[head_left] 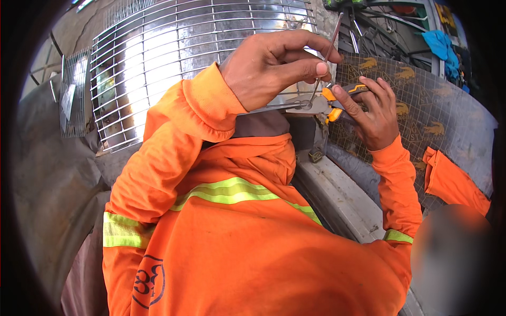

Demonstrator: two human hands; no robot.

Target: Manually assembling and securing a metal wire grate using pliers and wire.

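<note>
My left hand (274, 66) pinches a thin metal rod (334, 39) between thumb and fingers. The rod stands steeply tilted, and its lower end comes down by the jaws of a pair of pliers (333, 105). Those pliers have yellow and dark handles and a grey metal head pointing left. My right hand (371, 108) is closed around their handles. Another thin metal length (271, 107) reaches left from the pliers' head, partly hidden behind my left wrist. I cannot tell whether the jaws grip the rod or only touch it.
A large wire grid (179, 52) lies at the upper left, with a smaller wire panel (75, 95) beside it. A dark patterned board (400, 108) is at the right. An orange cloth (454, 181) lies there, and a blue cloth (441, 47) hangs farther back near metal frames.
</note>
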